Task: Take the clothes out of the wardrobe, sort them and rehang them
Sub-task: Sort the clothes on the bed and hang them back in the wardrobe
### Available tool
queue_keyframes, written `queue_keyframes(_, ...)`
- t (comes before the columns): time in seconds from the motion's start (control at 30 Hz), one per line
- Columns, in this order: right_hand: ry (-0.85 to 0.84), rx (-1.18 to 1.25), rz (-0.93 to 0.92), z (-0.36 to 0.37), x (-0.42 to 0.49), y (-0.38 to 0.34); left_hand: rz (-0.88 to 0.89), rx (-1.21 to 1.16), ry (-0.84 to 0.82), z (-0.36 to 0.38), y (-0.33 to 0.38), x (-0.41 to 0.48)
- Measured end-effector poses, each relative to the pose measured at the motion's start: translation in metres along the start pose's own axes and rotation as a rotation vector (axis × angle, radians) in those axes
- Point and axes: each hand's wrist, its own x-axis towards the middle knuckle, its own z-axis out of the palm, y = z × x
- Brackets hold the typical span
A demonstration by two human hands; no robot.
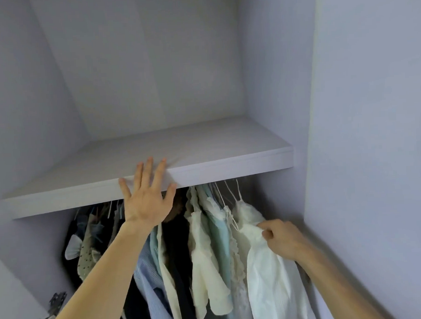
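Wardrobe (151, 65): white blouse (271, 278) in right grip (282, 238)

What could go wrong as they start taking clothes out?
The right hand pinches the cloth of the white top, not its hanger; a tug might pull it off. The clothes hang packed, so neighbours may snag. The shelf, which the left hand touches, hides the hooks, so unhooking is blind.

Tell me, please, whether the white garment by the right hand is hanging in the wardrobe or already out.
In: the white garment hangs from its hanger below the shelf; the right hand pinches its shoulder.
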Motion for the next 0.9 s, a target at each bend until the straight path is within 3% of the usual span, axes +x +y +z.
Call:
queue_keyframes(0.27,0.028,0.079,0.049,0.051,-0.020,0.011,0.000,-0.017,0.168,0.026,0.000,0.001)
queue_keyframes(0.5,0.188,0.046,0.140,0.044,-0.035,0.016,0.019,-0.033,0.221,0.032,-0.002,0.002)
queue_keyframes(0.73,0.359,-0.089,0.042,0.024,0.035,-0.016,0.032,-0.006,0.215,0.029,-0.005,0.003)
queue_keyframes(0.9,0.277,-0.071,0.057,0.024,0.100,-0.014,0.024,0.020,0.226,0.030,-0.005,0.003)
